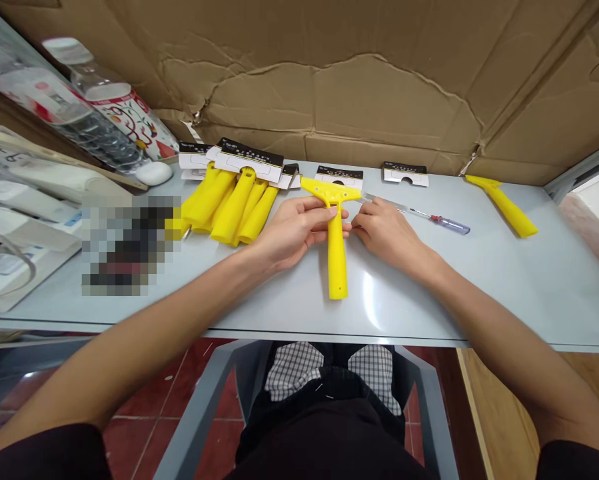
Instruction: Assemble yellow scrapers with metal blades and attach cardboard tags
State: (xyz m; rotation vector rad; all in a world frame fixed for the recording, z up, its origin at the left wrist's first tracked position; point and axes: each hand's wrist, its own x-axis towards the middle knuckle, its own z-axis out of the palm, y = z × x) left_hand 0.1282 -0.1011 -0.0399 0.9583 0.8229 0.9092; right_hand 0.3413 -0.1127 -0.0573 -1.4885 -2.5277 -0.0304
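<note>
My left hand fingers wrap the yellow scraper neck, pinning it flat on the counter; right hand fingers pinch beside its head, steadying it.

Glossy smooth yellow plastic scraper lies on a smooth, slightly reflective pale table; behind it, rough, creased matt brown cardboard.

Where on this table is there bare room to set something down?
Bare table lies right of the right hand, below the screwdriver and lone scraper. Also the front strip under the held scraper. Crowded: the scraper pile and clutter at left.
</note>
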